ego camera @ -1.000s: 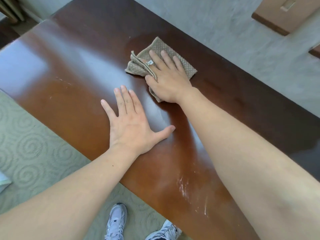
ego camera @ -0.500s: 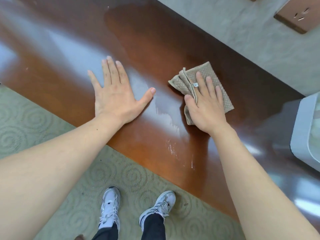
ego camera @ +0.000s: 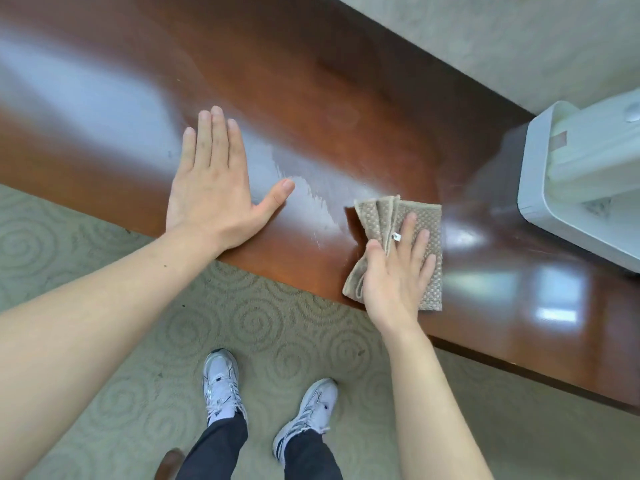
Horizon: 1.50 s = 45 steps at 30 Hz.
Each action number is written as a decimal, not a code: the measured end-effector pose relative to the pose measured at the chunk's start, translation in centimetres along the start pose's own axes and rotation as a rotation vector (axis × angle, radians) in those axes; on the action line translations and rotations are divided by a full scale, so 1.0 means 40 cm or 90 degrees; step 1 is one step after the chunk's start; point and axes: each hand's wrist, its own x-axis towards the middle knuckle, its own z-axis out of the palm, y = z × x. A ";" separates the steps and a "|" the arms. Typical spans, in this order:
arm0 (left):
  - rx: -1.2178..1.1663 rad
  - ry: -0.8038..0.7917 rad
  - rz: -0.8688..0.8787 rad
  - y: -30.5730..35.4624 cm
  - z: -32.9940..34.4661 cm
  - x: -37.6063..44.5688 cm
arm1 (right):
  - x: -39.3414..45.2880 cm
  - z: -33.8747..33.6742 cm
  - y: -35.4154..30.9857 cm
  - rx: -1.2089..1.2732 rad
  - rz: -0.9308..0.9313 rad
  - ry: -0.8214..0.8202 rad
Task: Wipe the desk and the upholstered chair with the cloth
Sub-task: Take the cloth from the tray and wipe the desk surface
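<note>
From the head view, the glossy reddish-brown counter point(ego camera: 346, 109) runs diagonally across the frame, its near edge passing just under the heel of each hand and its far edge meeting a pale wall at the upper right. The left hand point(ego camera: 211, 188) lies flat on the wood near that near edge, fingers point(ego camera: 216, 133) straight and held close together, thumb stretched out to the side, holding nothing. To its right, the right hand point(ego camera: 394, 271) presses flat on the cloth point(ego camera: 426, 223), fingers slightly spread over the fabric, thumb laid along the bunched left folds. The cloth is a beige, waffle-textured rag, folded into a rough rectangle with a small white tag showing, and its lower corner sits right at the counter's near edge. A streaky damp patch point(ego camera: 311, 195) lies between the two hands. Open wood stretches far to the left and toward the back edge; to the right the room is tighter (a white appliance point(ego camera: 554, 195) stands on the counter near the cloth, apart from it). Below, white sneakers point(ego camera: 221, 382) stand on swirl-patterned carpet point(ego camera: 104, 393).
</note>
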 end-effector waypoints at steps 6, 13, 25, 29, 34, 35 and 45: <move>0.012 0.021 -0.007 0.010 0.008 0.000 | -0.001 0.069 -0.118 -0.066 -0.036 0.019; 0.001 0.040 -0.018 0.012 0.015 0.008 | 0.126 0.114 -0.259 -0.118 -0.171 0.067; -0.031 0.030 -0.019 -0.001 0.005 0.020 | 0.346 0.034 -0.243 -0.169 -0.253 0.098; -0.035 0.030 -0.016 -0.005 0.005 0.019 | 0.396 -0.032 -0.120 -0.180 -0.169 0.115; -0.031 0.032 -0.017 -0.002 0.010 0.018 | 0.459 -0.136 0.057 -0.188 0.012 0.147; -0.032 0.033 -0.018 0.000 0.010 0.018 | 0.466 -0.143 0.070 -0.185 0.033 0.151; -0.013 0.032 -0.014 0.005 0.009 0.024 | 0.565 -0.106 -0.117 -0.186 0.049 0.125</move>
